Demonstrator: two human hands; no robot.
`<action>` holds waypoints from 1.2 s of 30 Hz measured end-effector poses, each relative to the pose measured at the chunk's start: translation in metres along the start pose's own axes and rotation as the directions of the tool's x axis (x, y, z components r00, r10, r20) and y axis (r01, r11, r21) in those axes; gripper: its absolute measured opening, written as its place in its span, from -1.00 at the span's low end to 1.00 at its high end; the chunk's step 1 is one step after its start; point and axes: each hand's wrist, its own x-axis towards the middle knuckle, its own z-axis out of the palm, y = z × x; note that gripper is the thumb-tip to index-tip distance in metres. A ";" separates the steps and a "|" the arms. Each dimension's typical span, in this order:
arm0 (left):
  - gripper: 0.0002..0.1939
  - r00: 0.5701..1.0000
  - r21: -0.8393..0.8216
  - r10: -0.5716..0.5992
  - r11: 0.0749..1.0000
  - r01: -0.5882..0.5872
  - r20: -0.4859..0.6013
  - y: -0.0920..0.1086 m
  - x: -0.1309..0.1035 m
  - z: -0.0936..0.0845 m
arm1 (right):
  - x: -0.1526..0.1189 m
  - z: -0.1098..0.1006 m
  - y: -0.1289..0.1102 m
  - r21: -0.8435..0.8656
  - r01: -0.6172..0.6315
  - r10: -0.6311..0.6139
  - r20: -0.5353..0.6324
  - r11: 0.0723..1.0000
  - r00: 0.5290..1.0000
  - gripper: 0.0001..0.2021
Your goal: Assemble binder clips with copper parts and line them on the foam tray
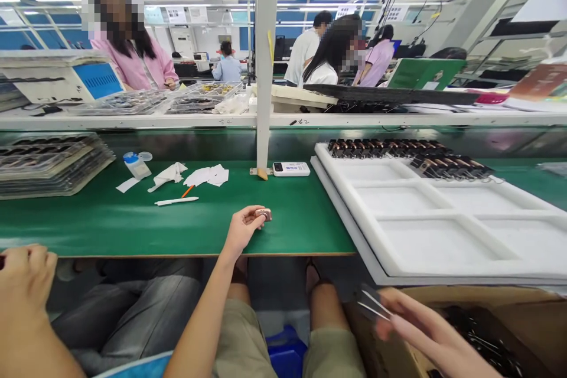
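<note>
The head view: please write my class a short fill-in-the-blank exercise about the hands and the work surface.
1. The left hand holds a small copper-coloured part over the ____ work surface.
2. The right hand holds a black clip with ____ silvery prongs.
3. The compartmented tray lies to the ____ of the pen.

Missing words: green; two; right.

The worktop [305,224] is coloured plain green, the foam tray [425,242] white; copper and black are shown by the stacked parts [452,166].
</note>
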 end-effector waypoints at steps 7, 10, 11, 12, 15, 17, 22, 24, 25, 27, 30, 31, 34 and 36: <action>-0.46 0.997 -0.048 0.001 0.999 -0.005 -0.074 0.001 0.001 -0.003 | 0.149 0.093 -0.076 0.648 0.110 -0.161 0.020 0.754 0.987 -0.46; -0.44 0.996 -0.070 0.002 0.997 -0.008 -0.088 0.003 0.002 -0.003 | 0.197 0.100 -0.076 0.615 0.142 -0.172 -0.011 0.776 0.985 -0.40; -0.43 0.996 -0.076 0.000 0.997 -0.007 -0.092 0.003 0.002 -0.003 | 0.207 0.100 -0.073 0.599 0.151 -0.191 0.003 0.786 0.982 -0.39; -0.43 0.995 -0.082 -0.003 0.997 -0.005 -0.098 0.004 0.002 -0.002 | 0.214 0.099 -0.070 0.591 0.160 -0.217 0.026 0.791 0.976 -0.39; -0.43 0.994 -0.104 -0.014 0.995 0.003 -0.106 0.005 0.003 -0.002 | 0.220 0.096 -0.062 0.581 0.201 -0.310 0.093 0.789 0.946 -0.43; -0.45 0.995 -0.116 -0.020 0.993 0.009 -0.097 0.005 0.003 -0.002 | 0.218 0.095 -0.058 0.567 0.233 -0.343 0.094 0.790 0.935 -0.44; -0.47 0.996 -0.100 -0.039 0.995 0.031 -0.080 0.004 0.004 -0.001 | 0.217 0.094 -0.053 0.525 0.242 -0.340 0.096 0.816 0.936 -0.41; -0.46 0.996 -0.079 -0.048 0.996 0.043 -0.069 0.004 0.004 -0.001 | 0.218 0.094 -0.053 0.504 0.245 -0.339 0.102 0.828 0.935 -0.40; -0.46 0.997 -0.068 -0.053 0.996 0.049 -0.060 0.004 0.004 0.000 | 0.218 0.094 -0.054 0.491 0.250 -0.339 0.099 0.835 0.936 -0.40; -0.45 0.997 -0.047 -0.065 0.997 0.063 -0.038 0.005 0.005 0.000 | 0.219 0.095 -0.055 0.462 0.264 -0.343 0.094 0.847 0.935 -0.38; -0.45 0.996 -0.024 -0.087 0.996 0.087 -0.009 0.005 0.004 0.001 | 0.217 0.096 -0.056 0.418 0.282 -0.354 0.104 0.863 0.929 -0.39; -0.45 0.995 -0.019 -0.095 0.995 0.095 0.002 0.006 0.004 0.002 | 0.216 0.097 -0.056 0.407 0.288 -0.359 0.108 0.867 0.927 -0.39; -0.47 0.994 -0.009 -0.110 0.994 0.110 0.025 0.007 0.003 0.003 | 0.215 0.096 -0.055 0.378 0.307 -0.373 0.114 0.873 0.921 -0.39; -0.47 0.994 -0.001 -0.111 0.994 0.111 0.025 0.007 0.003 0.004 | 0.217 0.096 -0.054 0.361 0.322 -0.385 0.117 0.875 0.915 -0.39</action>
